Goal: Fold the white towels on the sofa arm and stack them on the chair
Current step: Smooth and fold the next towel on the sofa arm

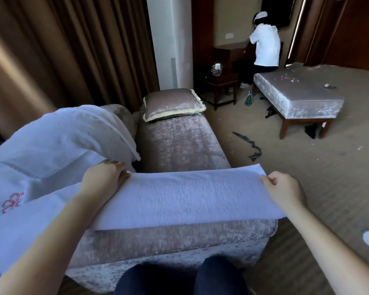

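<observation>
White towels (pixel 51 150) heaped unfolded at the left, seemingly most of the job still to do; sofa arm (pixel 179 237) carrying one towel strip (pixel 179 194), folded lengthwise, flat across its top; left hand (pixel 103 177) pinching the strip's far left corner; right hand (pixel 283 190) pinching the far right corner; likely mid-fold; nothing stacked yet, as far as seen.

I have a single view — a wide-angle camera on the wearer's head, tilted forward and down, close over the sofa arm (pixel 179 237), with the carpet (pixel 307 167) receding beyond to the right.
</observation>
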A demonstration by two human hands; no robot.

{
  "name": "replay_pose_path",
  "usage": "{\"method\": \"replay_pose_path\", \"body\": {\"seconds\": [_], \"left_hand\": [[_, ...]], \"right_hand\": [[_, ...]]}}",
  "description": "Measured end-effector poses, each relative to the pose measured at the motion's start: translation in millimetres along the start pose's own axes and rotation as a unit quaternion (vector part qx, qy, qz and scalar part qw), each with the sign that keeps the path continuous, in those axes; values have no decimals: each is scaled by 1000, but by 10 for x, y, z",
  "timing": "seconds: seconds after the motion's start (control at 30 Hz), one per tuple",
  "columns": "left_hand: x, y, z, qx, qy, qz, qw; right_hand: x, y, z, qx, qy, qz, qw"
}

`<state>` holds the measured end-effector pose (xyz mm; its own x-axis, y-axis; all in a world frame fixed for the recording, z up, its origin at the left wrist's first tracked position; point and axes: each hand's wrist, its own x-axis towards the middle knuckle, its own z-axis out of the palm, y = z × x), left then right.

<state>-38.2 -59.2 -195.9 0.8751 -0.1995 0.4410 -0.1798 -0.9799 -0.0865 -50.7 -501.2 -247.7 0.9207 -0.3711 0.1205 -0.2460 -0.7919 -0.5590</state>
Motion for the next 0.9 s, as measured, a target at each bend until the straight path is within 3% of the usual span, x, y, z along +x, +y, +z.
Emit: {"method": "replay_pose_path", "body": {"seconds": [0.13, 0.3, 0.47, 0.57, 0.73, 0.9], "left_hand": [[2, 129, -22, 8, 15, 51, 999], [-150, 727, -107, -131, 12, 173, 976], [-395, 1019, -70, -167, 7, 156, 974], [-536, 1042, -127, -179, 37, 185, 965], [-751, 1020, -133, -140, 70, 216, 964], [-755, 1049, -92, -108, 98, 216, 965]], "right_hand": [[-24, -1, -10, 4, -7, 3, 1000], [-38, -32, -67, -39, -15, 16, 999], [-71, -43, -241, -53, -8, 23, 998], [-165, -14, -297, -25, 9, 13, 1000], [-334, 71, -211, 34, -47, 26, 998], [-484, 83, -171, 36, 20, 20, 999]]}}
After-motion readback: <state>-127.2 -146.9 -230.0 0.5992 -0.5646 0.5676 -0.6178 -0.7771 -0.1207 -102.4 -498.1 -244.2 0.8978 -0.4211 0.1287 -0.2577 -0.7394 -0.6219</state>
